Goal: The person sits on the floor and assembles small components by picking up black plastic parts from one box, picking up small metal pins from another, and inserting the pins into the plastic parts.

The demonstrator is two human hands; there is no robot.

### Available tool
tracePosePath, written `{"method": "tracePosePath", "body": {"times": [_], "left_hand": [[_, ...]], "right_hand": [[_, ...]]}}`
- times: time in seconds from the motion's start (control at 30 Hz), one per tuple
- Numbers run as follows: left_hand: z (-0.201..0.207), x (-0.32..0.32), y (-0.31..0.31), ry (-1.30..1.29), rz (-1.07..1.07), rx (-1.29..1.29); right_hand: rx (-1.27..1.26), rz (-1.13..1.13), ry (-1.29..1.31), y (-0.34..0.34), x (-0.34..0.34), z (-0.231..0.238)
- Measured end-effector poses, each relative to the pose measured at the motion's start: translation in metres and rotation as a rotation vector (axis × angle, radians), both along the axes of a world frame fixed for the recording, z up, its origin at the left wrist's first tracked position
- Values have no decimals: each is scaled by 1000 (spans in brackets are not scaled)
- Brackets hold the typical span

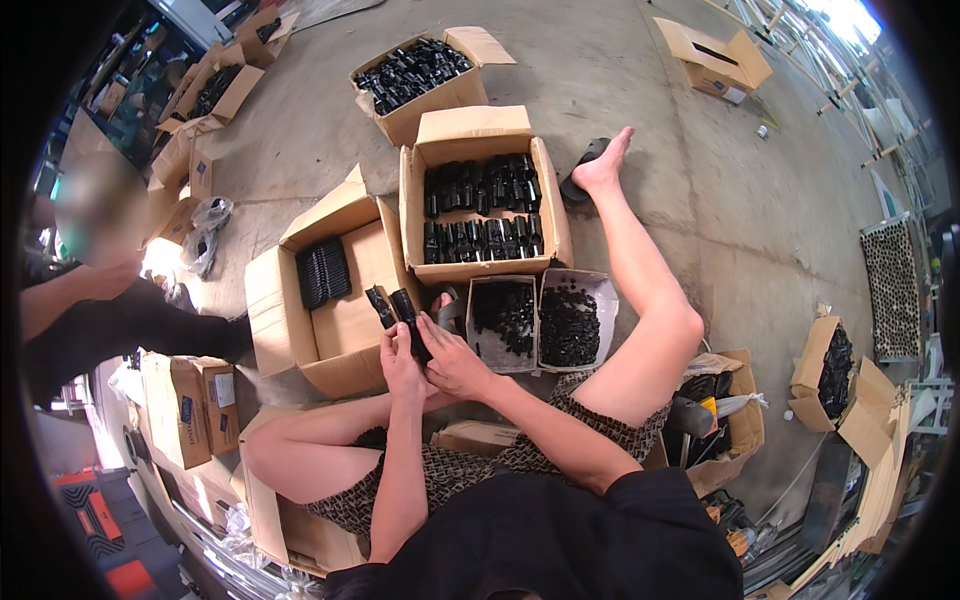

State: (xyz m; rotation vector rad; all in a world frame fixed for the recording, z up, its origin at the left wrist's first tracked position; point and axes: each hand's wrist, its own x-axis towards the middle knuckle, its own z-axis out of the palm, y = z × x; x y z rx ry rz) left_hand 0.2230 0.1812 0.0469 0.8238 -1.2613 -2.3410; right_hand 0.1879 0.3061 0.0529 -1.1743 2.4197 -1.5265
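In front of my lap, my left hand (403, 368) is closed on a slim black plastic part (379, 306) that points away from me. Close beside it, my right hand (455, 362) is closed on a second black plastic part (404, 306), thicker and tube-like. The two parts lie nearly side by side, their lower ends partly hidden by my fingers. Just beyond my hands stands an open carton (378, 345) with a neat stack of black parts (324, 273) in its far left corner. A larger carton (487, 271) holds rows of similar black parts (482, 238).
Two small boxes of tiny black pieces (505, 315) (570, 322) stand right of my hands. Farther off is a carton of jumbled black parts (415, 75). Another person (75, 300) sits at the left. A tool-filled carton (735, 450) stands by my right thigh.
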Motion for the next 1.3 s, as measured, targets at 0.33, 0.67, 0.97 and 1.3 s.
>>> {"method": "tracePosePath", "body": {"times": [0.33, 0.67, 0.97, 1.3], "left_hand": [[9, 4, -3, -25, -183, 20], [16, 12, 10, -142, -257, -750], [38, 28, 10, -192, -221, -1109], [11, 23, 13, -162, -269, -1510]], "right_hand": [[393, -354, -269, 65, -59, -26], [857, -390, -180, 75, -55, -89], [134, -340, -341, 59, -53, 29], [283, 185, 27, 23, -60, 58]]}}
